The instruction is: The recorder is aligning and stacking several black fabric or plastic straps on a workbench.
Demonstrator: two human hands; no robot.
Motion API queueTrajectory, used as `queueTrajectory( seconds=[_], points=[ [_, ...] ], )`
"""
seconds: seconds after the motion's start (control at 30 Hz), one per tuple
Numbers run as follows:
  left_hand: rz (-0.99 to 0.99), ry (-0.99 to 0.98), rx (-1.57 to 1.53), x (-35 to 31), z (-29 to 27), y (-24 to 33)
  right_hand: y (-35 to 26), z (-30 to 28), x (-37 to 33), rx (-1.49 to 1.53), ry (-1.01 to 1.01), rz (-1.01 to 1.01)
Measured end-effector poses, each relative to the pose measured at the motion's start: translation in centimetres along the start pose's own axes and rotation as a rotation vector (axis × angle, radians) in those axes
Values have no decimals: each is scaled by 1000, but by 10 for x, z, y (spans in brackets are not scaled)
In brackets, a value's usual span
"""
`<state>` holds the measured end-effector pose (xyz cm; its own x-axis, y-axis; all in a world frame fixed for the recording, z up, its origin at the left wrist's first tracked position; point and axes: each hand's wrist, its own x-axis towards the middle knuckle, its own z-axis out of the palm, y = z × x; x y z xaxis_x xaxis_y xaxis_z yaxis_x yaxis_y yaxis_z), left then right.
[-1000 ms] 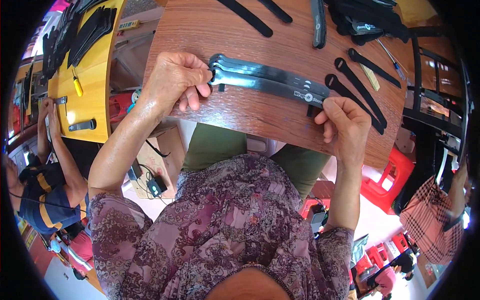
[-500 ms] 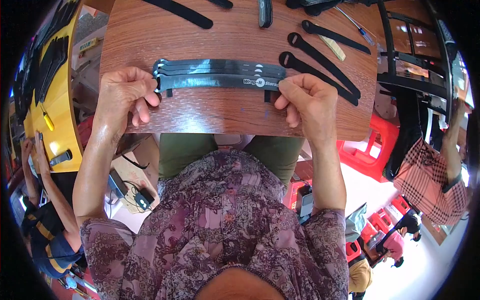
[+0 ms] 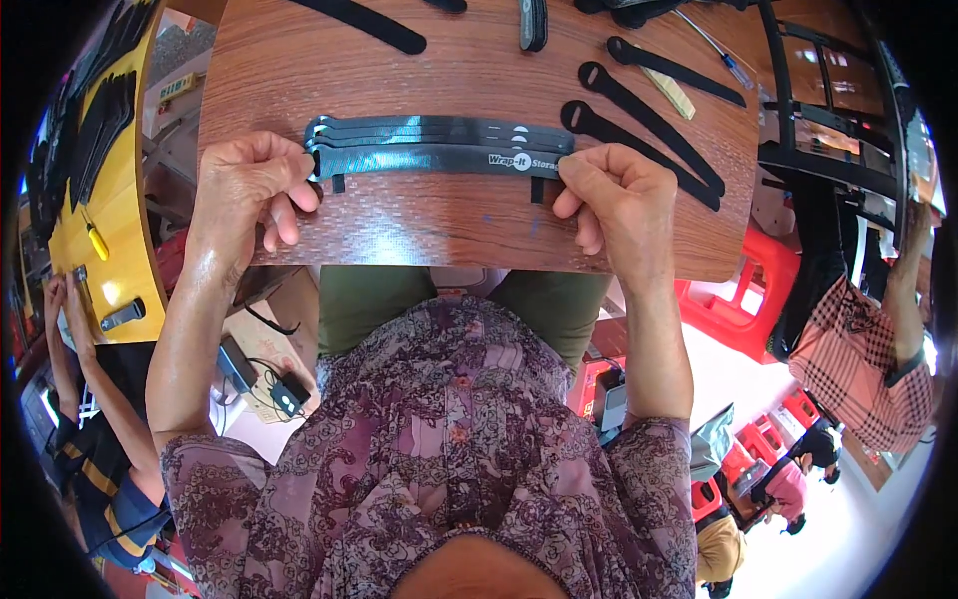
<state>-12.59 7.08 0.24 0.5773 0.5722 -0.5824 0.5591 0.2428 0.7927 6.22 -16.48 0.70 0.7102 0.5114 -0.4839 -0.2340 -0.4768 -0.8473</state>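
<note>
A flat fan of several black hook-and-loop straps [image 3: 419, 160] stretches between my two hands, just over the near part of the brown wooden table [image 3: 449, 85]. Pale printing marks the right part of the front strap. My left hand [image 3: 249, 185] pinches the left end between thumb and forefinger, its other fingers curled loosely below. At the right end, my right hand [image 3: 621, 195] has the same thumb-and-finger pinch, and the fingertips hide that end. Two short black tabs [image 3: 537, 190] show under the front strap, one near each hand.
Loose black straps with slotted round heads [image 3: 649, 130] lie at the table's right, near a pale wooden block [image 3: 671, 95] and a screwdriver [image 3: 733, 70]. More straps [image 3: 364, 25] lie at the far edge. Right of the table stands a red stool [image 3: 743, 304]; left, a yellow table [image 3: 125, 290].
My hands and the straps stay almost in place. At the far left, another person's hands have drawn slightly closer together.
</note>
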Motion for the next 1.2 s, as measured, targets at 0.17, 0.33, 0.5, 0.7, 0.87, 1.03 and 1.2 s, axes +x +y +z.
queueTrajectory(
  seconds=[0.17,0.33,0.5,0.7,0.87,1.03,1.2],
  points=[
    [5,7,5,0,-1,1,-2,5,-1,-26,18,5],
    [-18,2,-1,0,-3,3,-5,8,-1,-51,16,1],
    [-38,10,-42,0,-2,2,0,7,-1,-74,50,-22],
    [-63,-14,-9,-3,1,8,2,5,0,-8,34,-25],
    [-72,11,39,-4,0,9,1,7,0,-34,47,-13],
    [-45,4,22,-3,1,7,4,6,1,-35,48,-35],
    [-39,-3,23,-3,0,6,4,7,1,-51,47,-46]
  ],
)
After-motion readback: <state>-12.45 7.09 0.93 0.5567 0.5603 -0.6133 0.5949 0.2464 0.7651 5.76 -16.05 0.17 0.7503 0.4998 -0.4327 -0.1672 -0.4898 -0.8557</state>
